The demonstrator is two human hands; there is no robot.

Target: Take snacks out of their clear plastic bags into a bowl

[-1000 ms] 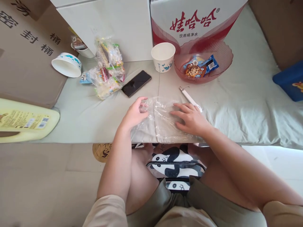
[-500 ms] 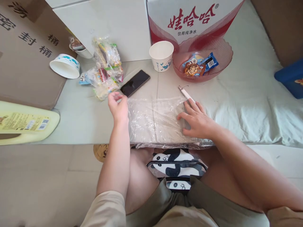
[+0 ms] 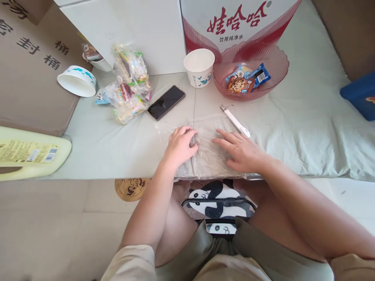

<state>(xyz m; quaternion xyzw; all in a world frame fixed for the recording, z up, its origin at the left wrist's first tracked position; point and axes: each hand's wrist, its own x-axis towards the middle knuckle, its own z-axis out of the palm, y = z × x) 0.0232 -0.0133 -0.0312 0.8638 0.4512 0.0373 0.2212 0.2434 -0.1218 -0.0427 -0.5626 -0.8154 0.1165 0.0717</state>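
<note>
Head view, one. Set at the wearer's head; looks forward and steeply down, at close range. Takes in lap (image 3: 184,248) at bottom, left hand (image 3: 181,145) and right hand (image 3: 240,151) near centre, cloth-covered surface (image 3: 295,136) across the middle, printed box (image 3: 249,35) cropped at top.

Room, probably domestic: cloth-covered worktop (image 3: 295,128); pink bowl (image 3: 277,78) with wrapped snacks (image 3: 240,84); phone (image 3: 166,102); drinking-water carton (image 3: 199,17); panda-printed seat (image 3: 221,228); tiled floor (image 3: 55,222).

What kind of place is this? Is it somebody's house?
Probably a room in a home, though I can't be sure: snacks sit in a pink bowl, and a phone lies on a cloth-covered surface.
</note>
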